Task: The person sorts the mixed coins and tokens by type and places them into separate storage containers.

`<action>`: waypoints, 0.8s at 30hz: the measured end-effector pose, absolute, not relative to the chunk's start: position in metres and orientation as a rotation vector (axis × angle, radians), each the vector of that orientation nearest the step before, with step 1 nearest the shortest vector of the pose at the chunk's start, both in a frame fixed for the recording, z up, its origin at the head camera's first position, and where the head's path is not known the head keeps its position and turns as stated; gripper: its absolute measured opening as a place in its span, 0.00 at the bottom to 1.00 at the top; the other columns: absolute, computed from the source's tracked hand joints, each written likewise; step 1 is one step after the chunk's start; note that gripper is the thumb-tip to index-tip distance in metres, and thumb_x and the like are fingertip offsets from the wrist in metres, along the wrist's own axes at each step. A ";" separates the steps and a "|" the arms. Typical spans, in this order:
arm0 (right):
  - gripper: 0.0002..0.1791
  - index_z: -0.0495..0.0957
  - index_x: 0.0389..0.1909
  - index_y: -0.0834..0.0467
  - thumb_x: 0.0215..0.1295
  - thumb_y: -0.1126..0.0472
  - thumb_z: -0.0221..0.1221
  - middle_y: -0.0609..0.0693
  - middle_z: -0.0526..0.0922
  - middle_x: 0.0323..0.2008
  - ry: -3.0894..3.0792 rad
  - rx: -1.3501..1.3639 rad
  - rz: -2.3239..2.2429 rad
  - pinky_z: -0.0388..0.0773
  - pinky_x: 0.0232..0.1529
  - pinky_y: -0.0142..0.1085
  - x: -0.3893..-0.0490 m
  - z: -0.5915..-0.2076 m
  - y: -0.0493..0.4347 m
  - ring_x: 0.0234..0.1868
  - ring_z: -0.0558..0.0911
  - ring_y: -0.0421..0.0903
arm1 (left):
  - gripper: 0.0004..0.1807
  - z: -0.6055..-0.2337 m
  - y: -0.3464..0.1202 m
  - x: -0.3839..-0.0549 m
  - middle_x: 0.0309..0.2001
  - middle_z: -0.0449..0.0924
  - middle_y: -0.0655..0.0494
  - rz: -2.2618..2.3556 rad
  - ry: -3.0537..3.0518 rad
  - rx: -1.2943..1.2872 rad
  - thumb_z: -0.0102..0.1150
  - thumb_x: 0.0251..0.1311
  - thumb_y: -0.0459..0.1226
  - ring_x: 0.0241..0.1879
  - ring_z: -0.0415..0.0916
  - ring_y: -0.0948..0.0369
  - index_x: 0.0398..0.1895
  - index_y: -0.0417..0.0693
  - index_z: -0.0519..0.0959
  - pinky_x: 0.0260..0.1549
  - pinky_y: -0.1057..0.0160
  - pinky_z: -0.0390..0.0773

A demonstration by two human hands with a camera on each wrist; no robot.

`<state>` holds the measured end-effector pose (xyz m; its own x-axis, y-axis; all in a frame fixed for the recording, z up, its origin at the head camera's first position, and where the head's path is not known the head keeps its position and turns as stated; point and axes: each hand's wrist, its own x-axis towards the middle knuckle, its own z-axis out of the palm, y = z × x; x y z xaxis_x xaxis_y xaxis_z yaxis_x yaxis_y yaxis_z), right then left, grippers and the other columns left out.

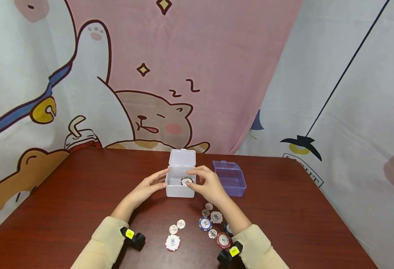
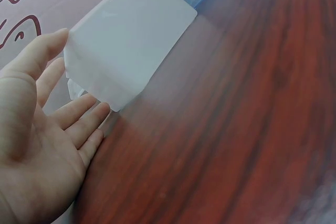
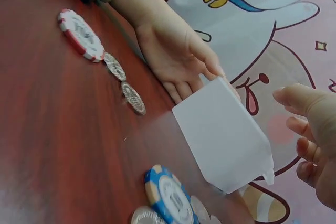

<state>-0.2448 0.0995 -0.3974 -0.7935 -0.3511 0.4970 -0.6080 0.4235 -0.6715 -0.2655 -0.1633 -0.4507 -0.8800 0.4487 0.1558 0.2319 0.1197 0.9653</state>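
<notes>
A white plastic box (image 1: 180, 191) stands on the table with its lid tipped back. My left hand (image 1: 143, 190) touches the box's left side with relaxed fingers, the thumb at its top rim, as the left wrist view also shows. A poker chip (image 1: 186, 181) shows inside the box, close by my right thumb. Over the box's right side is my right hand (image 1: 210, 185), fingers loosely bent. In the right wrist view, nothing appears between that hand's thumb and fingers (image 3: 307, 148). The box's inside is hidden from both wrist views.
Right of the white box stands a translucent blue box (image 1: 233, 191), lid raised. Nearer, by my right forearm, lie a blue chip (image 1: 205, 223), a red chip (image 1: 223, 240), a white chip (image 1: 216, 217) and several silver coins (image 1: 212, 233). Another white chip (image 1: 172, 243) lies left, beside two coins.
</notes>
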 end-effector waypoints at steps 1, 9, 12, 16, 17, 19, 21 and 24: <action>0.18 0.84 0.44 0.61 0.50 0.65 0.71 0.47 0.80 0.42 -2.398 0.849 1.307 0.68 0.28 0.32 -0.242 -0.397 0.101 0.28 0.71 0.44 | 0.31 -0.451 -0.163 -0.266 0.70 0.60 0.46 1.853 2.217 0.682 0.55 0.67 0.38 0.66 0.60 0.46 0.72 0.50 0.60 0.61 0.44 0.58; 0.19 0.83 0.46 0.62 0.50 0.65 0.71 0.54 0.80 0.40 -2.440 1.014 1.329 0.69 0.27 0.31 -0.224 -0.405 0.112 0.31 0.73 0.57 | 0.31 -0.451 -0.164 -0.266 0.70 0.60 0.46 1.844 2.220 0.685 0.55 0.67 0.39 0.66 0.60 0.46 0.72 0.51 0.60 0.61 0.43 0.57; 0.20 0.83 0.46 0.61 0.49 0.64 0.72 0.53 0.80 0.40 -2.437 1.078 1.309 0.69 0.27 0.32 -0.218 -0.405 0.112 0.31 0.73 0.54 | 0.31 -0.451 -0.164 -0.265 0.70 0.60 0.46 1.846 2.220 0.683 0.54 0.68 0.38 0.66 0.60 0.46 0.72 0.51 0.60 0.61 0.43 0.57; 0.20 0.84 0.46 0.58 0.49 0.63 0.73 0.46 0.80 0.40 -2.410 1.181 1.271 0.71 0.28 0.34 -0.207 -0.405 0.110 0.31 0.72 0.43 | 0.31 -0.451 -0.164 -0.265 0.69 0.60 0.45 1.854 2.213 0.687 0.54 0.68 0.36 0.66 0.60 0.46 0.72 0.49 0.60 0.61 0.43 0.57; 0.20 0.84 0.46 0.58 0.49 0.63 0.73 0.46 0.80 0.40 -2.402 1.212 1.260 0.72 0.28 0.34 -0.205 -0.405 0.110 0.31 0.71 0.41 | 0.31 -0.451 -0.164 -0.266 0.69 0.60 0.45 1.859 2.208 0.690 0.54 0.68 0.36 0.66 0.60 0.46 0.72 0.49 0.60 0.61 0.43 0.57; 0.20 0.84 0.46 0.56 0.49 0.62 0.73 0.45 0.79 0.40 -2.400 1.266 1.241 0.73 0.29 0.34 -0.199 -0.406 0.108 0.32 0.73 0.41 | 0.31 -0.450 -0.164 -0.266 0.69 0.60 0.45 1.866 2.201 0.696 0.55 0.67 0.37 0.66 0.60 0.46 0.72 0.48 0.60 0.61 0.43 0.57; 0.20 0.84 0.46 0.56 0.49 0.62 0.73 0.44 0.79 0.41 -2.412 1.312 1.219 0.74 0.30 0.34 -0.194 -0.407 0.105 0.33 0.75 0.44 | 0.32 -0.450 -0.164 -0.266 0.70 0.60 0.45 1.866 2.196 0.700 0.55 0.67 0.37 0.66 0.60 0.45 0.72 0.48 0.59 0.61 0.43 0.57; 0.21 0.84 0.46 0.56 0.49 0.61 0.73 0.42 0.79 0.41 -2.460 1.357 1.181 0.75 0.32 0.33 -0.186 -0.409 0.101 0.35 0.78 0.47 | 0.32 -0.450 -0.164 -0.266 0.70 0.59 0.46 1.860 2.204 0.696 0.55 0.67 0.38 0.66 0.60 0.45 0.72 0.48 0.59 0.61 0.43 0.58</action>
<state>-0.1861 0.1011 -0.4086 -0.5999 -0.6811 0.4198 -0.7535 0.3045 -0.5826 -0.2657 -0.1641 -0.4503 -0.8754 0.4552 0.1628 0.2371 0.1106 0.9652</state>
